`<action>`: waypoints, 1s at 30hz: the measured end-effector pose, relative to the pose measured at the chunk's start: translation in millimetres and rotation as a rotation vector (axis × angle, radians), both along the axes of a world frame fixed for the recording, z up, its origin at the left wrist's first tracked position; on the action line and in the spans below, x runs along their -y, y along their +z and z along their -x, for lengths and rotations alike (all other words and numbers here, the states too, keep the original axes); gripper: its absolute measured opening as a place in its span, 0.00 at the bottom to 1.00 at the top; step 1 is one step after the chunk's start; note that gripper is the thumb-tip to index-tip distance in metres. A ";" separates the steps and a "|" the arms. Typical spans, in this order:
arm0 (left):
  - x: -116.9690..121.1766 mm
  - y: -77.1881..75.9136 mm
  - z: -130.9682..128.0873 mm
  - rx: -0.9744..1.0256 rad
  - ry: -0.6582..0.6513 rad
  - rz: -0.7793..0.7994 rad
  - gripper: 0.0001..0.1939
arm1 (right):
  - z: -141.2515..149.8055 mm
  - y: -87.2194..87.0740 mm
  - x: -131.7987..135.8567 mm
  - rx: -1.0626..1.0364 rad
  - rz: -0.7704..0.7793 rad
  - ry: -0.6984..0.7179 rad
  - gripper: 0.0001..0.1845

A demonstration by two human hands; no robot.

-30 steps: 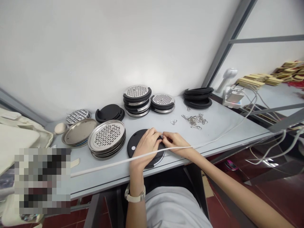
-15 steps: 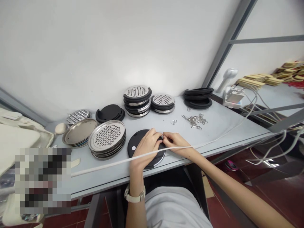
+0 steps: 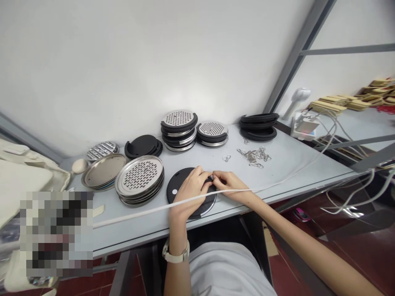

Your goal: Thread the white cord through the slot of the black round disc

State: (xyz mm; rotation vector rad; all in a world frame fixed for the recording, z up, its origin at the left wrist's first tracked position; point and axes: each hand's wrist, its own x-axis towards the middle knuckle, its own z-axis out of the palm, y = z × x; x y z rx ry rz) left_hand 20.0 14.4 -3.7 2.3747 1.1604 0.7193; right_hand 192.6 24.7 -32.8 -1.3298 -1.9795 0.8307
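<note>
A round black disc with a white dot lies near the table's front edge, a shiny strip showing along its lower right rim. My left hand rests across it, thumb and fingers closed on its right edge. From the right, my right hand pinches at that same edge, its fingertips meeting those of the left. Whatever small piece sits between the fingertips is mostly hidden. Beyond my hands lie a small wire clip and a loose pile of metal clips.
Stacked grater discs stand left, beside plain metal discs. Black discs, two grater stacks with black rims and black rings line the wall. A white cable crosses before my hands.
Both hands stay at the disc's right edge with almost the same grip. The whole view has shifted very slightly.
</note>
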 end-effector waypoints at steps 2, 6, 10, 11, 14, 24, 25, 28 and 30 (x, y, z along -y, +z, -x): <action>-0.2 -0.2 -0.2 0.003 0.004 -0.008 0.10 | 0.0 0.3 0.0 -0.005 0.001 0.000 0.12; -1.3 -1.1 -0.4 0.003 0.013 -0.023 0.09 | 0.9 0.3 0.4 0.008 -0.019 -0.006 0.12; -2.0 -2.1 0.6 0.007 0.030 -0.025 0.09 | 2.7 0.7 1.8 0.057 -0.059 -0.024 0.12; -1.8 -2.2 1.1 0.008 0.036 -0.022 0.09 | 3.0 1.1 2.0 0.069 -0.065 -0.025 0.12; 0.2 -1.7 3.0 0.009 0.051 -0.010 0.13 | 3.5 2.1 2.2 0.101 -0.062 -0.023 0.13; -1.5 -4.1 4.9 0.046 0.039 0.030 0.11 | 2.1 2.0 1.8 0.076 -0.065 0.012 0.15; -2.0 -4.4 4.8 0.050 0.035 0.030 0.11 | 2.0 2.2 1.9 0.071 -0.060 0.013 0.15; -2.5 -5.0 4.8 0.051 0.026 0.024 0.11 | 1.9 3.0 2.1 0.065 -0.047 0.007 0.15; -2.5 -5.0 4.8 0.047 0.021 0.015 0.11 | 2.1 3.7 2.4 0.062 -0.040 0.002 0.15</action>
